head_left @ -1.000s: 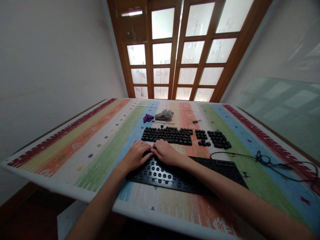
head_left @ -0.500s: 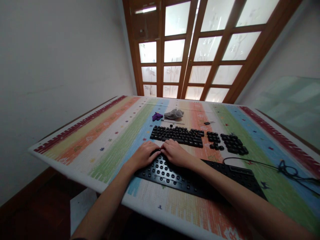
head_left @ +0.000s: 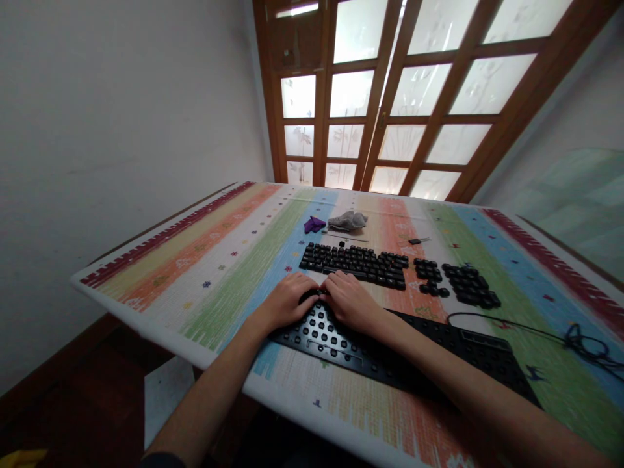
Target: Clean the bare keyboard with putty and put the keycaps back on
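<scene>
A black keyboard base [head_left: 341,344] without its keycaps lies slanted near the table's front edge. My left hand [head_left: 291,300] rests at its upper left part, fingers bent and closed. My right hand [head_left: 348,300] meets it there, also with closed fingers, and its forearm crosses over the base. The fingertips of both hands come together at the base's back edge; whatever they pinch is hidden. Just behind the hands, loose black keycaps [head_left: 355,265] are laid out in keyboard order, with further groups of keycaps [head_left: 470,285] to the right.
Beyond the keycaps lie a purple cloth [head_left: 314,224], a grey cloth [head_left: 348,221], a thin rod [head_left: 348,237] and a small black tool [head_left: 415,241]. A black cable [head_left: 582,341] runs off to the right over the striped tablecloth [head_left: 234,286].
The view has shifted, so the table and objects appear slightly farther right. Both hands stay together at the same part of the keyboard base.
</scene>
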The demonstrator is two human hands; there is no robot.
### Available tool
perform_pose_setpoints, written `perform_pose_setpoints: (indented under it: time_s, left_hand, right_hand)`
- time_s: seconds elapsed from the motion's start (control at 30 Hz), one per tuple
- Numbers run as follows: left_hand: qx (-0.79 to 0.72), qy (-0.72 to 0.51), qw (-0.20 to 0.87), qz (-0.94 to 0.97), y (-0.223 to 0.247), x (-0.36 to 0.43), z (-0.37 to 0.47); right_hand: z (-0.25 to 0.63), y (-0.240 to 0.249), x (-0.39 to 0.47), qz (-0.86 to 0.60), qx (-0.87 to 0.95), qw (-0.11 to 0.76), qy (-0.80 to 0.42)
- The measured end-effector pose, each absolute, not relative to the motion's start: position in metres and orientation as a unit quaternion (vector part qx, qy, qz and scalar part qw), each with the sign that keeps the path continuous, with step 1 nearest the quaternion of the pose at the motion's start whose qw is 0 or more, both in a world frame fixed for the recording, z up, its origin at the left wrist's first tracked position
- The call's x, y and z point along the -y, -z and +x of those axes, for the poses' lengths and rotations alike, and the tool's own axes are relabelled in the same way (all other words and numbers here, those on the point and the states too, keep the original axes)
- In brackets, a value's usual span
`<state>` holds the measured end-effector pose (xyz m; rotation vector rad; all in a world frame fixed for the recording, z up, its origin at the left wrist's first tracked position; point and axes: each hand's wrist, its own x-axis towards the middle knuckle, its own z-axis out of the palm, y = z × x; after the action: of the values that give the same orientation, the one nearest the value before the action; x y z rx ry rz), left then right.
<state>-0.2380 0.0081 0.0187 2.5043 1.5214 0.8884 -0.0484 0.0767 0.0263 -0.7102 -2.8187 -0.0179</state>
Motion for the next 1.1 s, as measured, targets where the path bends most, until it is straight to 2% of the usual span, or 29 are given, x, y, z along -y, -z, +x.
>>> perform_pose_setpoints:
  time_s: [0.5,0.8,1.1]
  left_hand:
    - [-0.507,-0.322,0.004,0.8,-0.016,-0.006,-0.226]
    - [-0.523,-0.291,-0.006,0.801,-0.014,-0.006,-0.222]
    - [-0.522,-0.282,-0.006,0.805,-0.013,-0.006,-0.223]
  right_hand:
    - [-0.046,-0.026,-0.085,-0.212,0.958,0.177,-0.074]
    - [-0.051,-0.029,-0.082,-0.218,0.964,0.142,-0.06]
    - [-0.05,-0.033,-0.087,-0.2,0.962,0.145,-0.113]
